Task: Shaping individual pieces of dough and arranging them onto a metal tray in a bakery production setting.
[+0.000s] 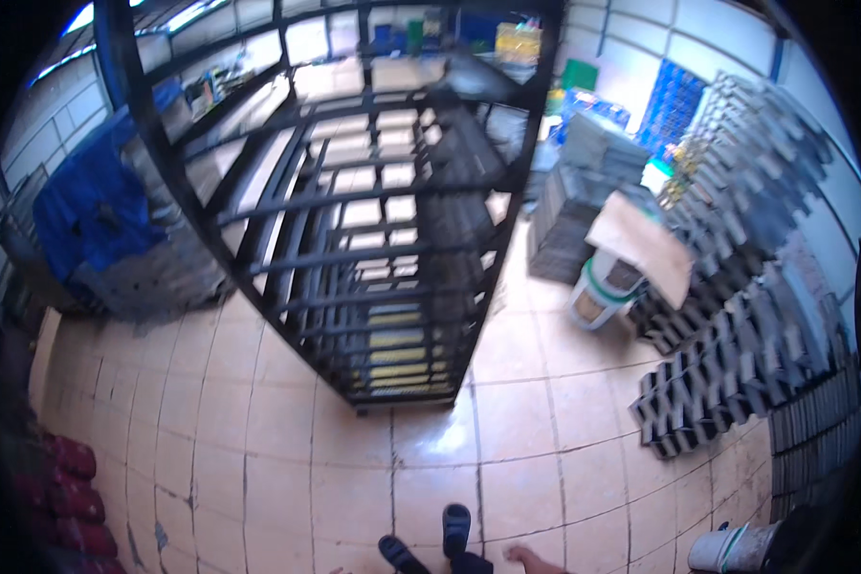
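Observation:
My right hand (pixel 522 555) hangs low at the bottom edge, beside my dark sandals (pixel 456 529). It is small and blurred, and how its fingers are set does not show. Of my left hand (pixel 338 571) only a sliver of fingertip shows at the lower edge, left of the feet. Neither hand visibly touches anything. Ahead of me stands a tall black metal rack (pixel 354 258) with many crossbars, its foot on the tiled floor (pixel 354 459). Yellow slats (pixel 392 340) show through its lower bars.
Stacked dark angled pieces (pixel 737 359) line the right side. A white bucket with a green band (pixel 598 292) carries a cardboard sheet (pixel 641 244); grey stacked slabs (pixel 584 206) stand behind it. A blue tarp (pixel 96 206) covers a pile at left. Dark red bundles (pixel 72 488) lie lower left.

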{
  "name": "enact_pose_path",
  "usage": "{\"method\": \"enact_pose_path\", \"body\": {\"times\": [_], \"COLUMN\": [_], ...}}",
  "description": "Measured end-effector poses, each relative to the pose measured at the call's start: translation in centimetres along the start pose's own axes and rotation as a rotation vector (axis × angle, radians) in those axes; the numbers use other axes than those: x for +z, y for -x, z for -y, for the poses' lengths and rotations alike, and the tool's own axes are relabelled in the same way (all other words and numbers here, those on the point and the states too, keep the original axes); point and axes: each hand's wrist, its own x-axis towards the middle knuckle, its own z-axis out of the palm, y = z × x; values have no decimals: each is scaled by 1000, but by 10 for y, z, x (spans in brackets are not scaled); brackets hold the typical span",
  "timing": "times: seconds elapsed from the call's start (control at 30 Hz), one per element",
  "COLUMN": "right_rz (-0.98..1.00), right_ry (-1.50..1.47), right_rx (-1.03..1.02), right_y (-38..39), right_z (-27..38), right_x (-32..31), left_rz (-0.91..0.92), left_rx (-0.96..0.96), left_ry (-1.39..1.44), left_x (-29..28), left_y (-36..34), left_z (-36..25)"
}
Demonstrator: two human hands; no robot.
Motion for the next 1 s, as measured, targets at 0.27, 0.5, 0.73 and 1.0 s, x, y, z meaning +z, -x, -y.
{"method": "enact_pose_path", "body": {"times": [0.27,0.5,0.73,1.0], "right_rz": [-367,-1100,-1214,-1682], "right_ry": [-348,-486,-585,-1663], "right_rx": [478,441,509,560], "right_y": [148,165,191,215], "right_z": [117,193,237,199], "right_x": [-61,-115,-95,-14], "left_rz": [161,414,782,1280], "left_rx": [221,211,215,470], "left_ry": [-285,-856,-1223,-880], "left_x": [185,391,588,913], "left_y": [28,41,97,251], "left_z": [-168,-167,-111,-104]}}
